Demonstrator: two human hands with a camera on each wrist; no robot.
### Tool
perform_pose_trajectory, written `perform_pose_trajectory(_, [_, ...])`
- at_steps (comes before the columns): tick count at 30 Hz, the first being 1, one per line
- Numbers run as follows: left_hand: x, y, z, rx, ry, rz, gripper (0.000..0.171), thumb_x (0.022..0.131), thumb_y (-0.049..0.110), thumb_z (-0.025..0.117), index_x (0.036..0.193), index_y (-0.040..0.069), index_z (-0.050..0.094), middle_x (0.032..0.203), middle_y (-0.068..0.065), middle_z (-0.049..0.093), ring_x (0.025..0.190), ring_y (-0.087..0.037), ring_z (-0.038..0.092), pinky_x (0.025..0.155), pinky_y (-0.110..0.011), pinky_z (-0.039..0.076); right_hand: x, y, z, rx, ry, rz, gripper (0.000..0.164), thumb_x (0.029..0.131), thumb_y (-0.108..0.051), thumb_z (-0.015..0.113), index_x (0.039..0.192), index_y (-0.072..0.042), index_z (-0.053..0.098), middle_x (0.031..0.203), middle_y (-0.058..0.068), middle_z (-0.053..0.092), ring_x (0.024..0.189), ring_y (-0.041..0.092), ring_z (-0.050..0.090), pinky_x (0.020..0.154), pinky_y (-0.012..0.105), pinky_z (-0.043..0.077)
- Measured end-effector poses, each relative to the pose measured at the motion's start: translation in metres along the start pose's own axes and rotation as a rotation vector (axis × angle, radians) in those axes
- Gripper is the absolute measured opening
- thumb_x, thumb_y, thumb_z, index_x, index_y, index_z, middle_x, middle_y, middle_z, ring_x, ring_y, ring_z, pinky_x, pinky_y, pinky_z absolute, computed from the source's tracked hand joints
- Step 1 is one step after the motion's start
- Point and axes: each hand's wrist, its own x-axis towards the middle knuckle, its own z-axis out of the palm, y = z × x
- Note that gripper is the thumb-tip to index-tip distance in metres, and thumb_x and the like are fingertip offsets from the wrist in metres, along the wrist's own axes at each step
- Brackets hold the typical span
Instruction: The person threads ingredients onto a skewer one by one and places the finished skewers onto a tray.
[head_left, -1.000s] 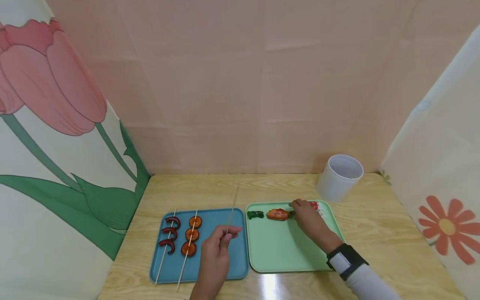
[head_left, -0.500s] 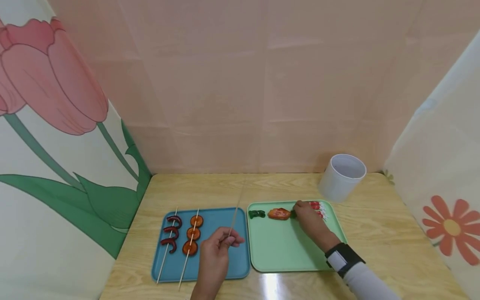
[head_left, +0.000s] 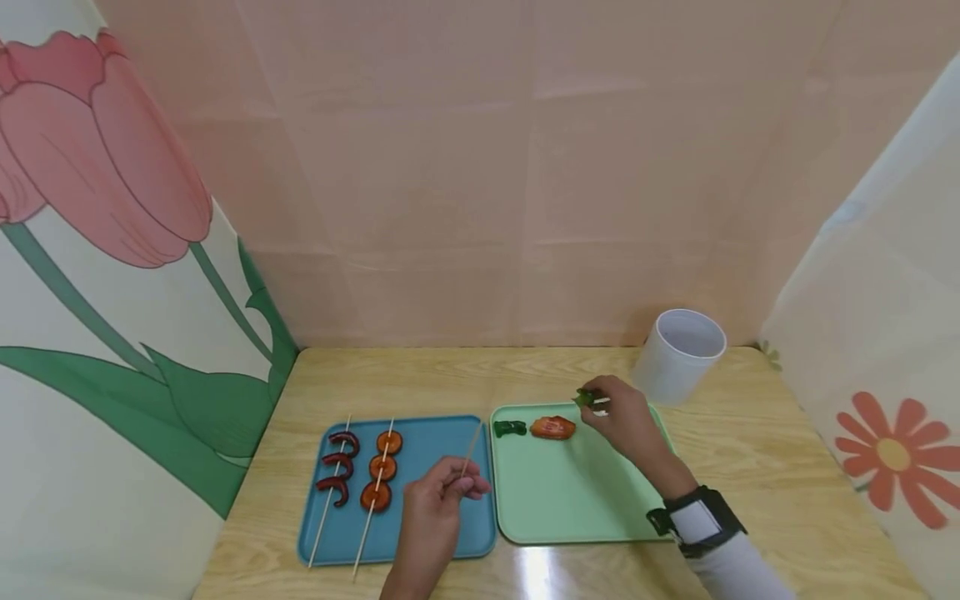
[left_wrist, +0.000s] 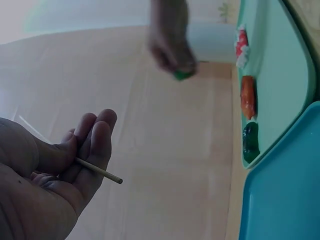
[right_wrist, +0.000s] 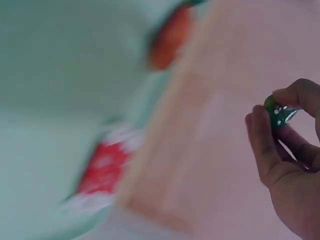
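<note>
My left hand (head_left: 435,508) is over the blue tray (head_left: 442,429), pinching a thin wooden skewer (head_left: 472,446) between thumb and fingers. In the left wrist view the bare, blunt end of the skewer (left_wrist: 105,173) pokes out past the fingers. Raised above the back of the light green tray (head_left: 570,500), my right hand (head_left: 626,425) pinches a small glossy green pepper piece (right_wrist: 281,112) with thumb and fingertips. On that tray lie a browned chicken-wing-like piece (head_left: 553,427) and another dark green piece (head_left: 510,427). A red-and-white piece (right_wrist: 105,167) shows blurred in the right wrist view.
Two loaded skewers lie on the blue tray: one through three curled dark red pieces (head_left: 337,465), one through three round orange-brown slices (head_left: 382,468). Behind the green tray's right corner stands a white cup (head_left: 675,358). A pink cloth wall (head_left: 517,208) rises at the table's back edge.
My right hand has picked the green pepper piece up off the tray and lifted it. The skewer in my left hand has tilted, and its visible upper part looks shorter.
</note>
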Motion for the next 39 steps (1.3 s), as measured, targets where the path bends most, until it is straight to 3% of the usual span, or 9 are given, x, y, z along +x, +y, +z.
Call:
perform_pose_trajectory(5, [0.001, -0.009, 0.005, 0.03, -0.054, 0.002, 0.01, 0.1, 0.002, 0.06, 0.1, 0.006, 0.069, 0.089, -0.005, 0.078, 0.081, -0.015, 0.073, 0.077, -0.024, 0.063, 0.007, -0.054, -0.025, 0.153, 0.024, -0.043, 0.035, 0.088, -0.002, 0.077, 0.121, -0.008, 0.067, 0.114, 0.009, 0.073, 0.099, 0.024, 0.073, 0.086, 0.041, 0.064])
perform_pose_trajectory(10, [0.002, -0.022, 0.01, 0.041, -0.102, 0.017, 0.011, 0.1, 0.001, 0.059, 0.098, 0.006, 0.069, 0.088, -0.005, 0.077, 0.082, -0.016, 0.074, 0.075, -0.022, 0.062, 0.009, -0.096, -0.046, 0.236, 0.031, -0.109, 0.037, 0.089, -0.004, 0.079, 0.123, -0.013, 0.069, 0.115, 0.005, 0.073, 0.097, 0.012, 0.071, 0.086, 0.033, 0.064])
perform_pose_trajectory(15, [0.003, -0.032, 0.01, 0.135, -0.074, 0.116, 0.011, 0.098, -0.003, 0.06, 0.097, 0.002, 0.069, 0.085, -0.008, 0.077, 0.078, -0.008, 0.072, 0.069, -0.02, 0.061, 0.006, -0.125, -0.062, 0.32, -0.021, -0.142, 0.04, 0.088, -0.002, 0.079, 0.125, -0.013, 0.068, 0.114, 0.005, 0.073, 0.096, 0.006, 0.069, 0.086, 0.021, 0.062])
perform_pose_trajectory(17, [0.004, -0.035, 0.01, 0.177, -0.042, 0.173, 0.013, 0.096, -0.008, 0.059, 0.095, 0.001, 0.069, 0.083, -0.009, 0.076, 0.076, -0.012, 0.073, 0.067, -0.021, 0.061, 0.004, -0.134, -0.068, 0.345, -0.048, -0.15, 0.04, 0.087, 0.0, 0.079, 0.124, -0.013, 0.068, 0.113, 0.004, 0.073, 0.096, 0.006, 0.07, 0.086, 0.019, 0.061])
perform_pose_trajectory(22, [0.005, -0.037, 0.008, 0.236, 0.015, 0.229, 0.024, 0.092, -0.016, 0.059, 0.092, 0.005, 0.071, 0.079, -0.007, 0.076, 0.075, -0.022, 0.075, 0.068, -0.025, 0.063, -0.001, -0.148, -0.076, 0.369, -0.102, -0.205, 0.037, 0.087, 0.0, 0.079, 0.121, -0.013, 0.071, 0.113, 0.004, 0.073, 0.094, 0.009, 0.072, 0.085, 0.022, 0.062])
perform_pose_trajectory(31, [0.005, -0.031, 0.005, 0.271, 0.053, 0.258, 0.035, 0.087, -0.025, 0.055, 0.09, 0.006, 0.071, 0.08, -0.006, 0.076, 0.074, -0.017, 0.075, 0.067, -0.019, 0.062, -0.006, -0.157, -0.079, 0.391, -0.195, -0.263, 0.035, 0.089, 0.001, 0.076, 0.123, -0.008, 0.071, 0.114, 0.008, 0.074, 0.092, 0.015, 0.073, 0.082, 0.024, 0.063])
perform_pose_trajectory(39, [0.005, -0.03, 0.003, 0.295, 0.081, 0.265, 0.037, 0.088, -0.026, 0.054, 0.09, 0.006, 0.071, 0.082, -0.009, 0.077, 0.073, -0.014, 0.074, 0.064, -0.018, 0.06, -0.008, -0.157, -0.084, 0.393, -0.236, -0.324, 0.037, 0.089, 0.005, 0.074, 0.124, -0.005, 0.07, 0.114, 0.01, 0.073, 0.091, 0.009, 0.072, 0.082, 0.023, 0.062])
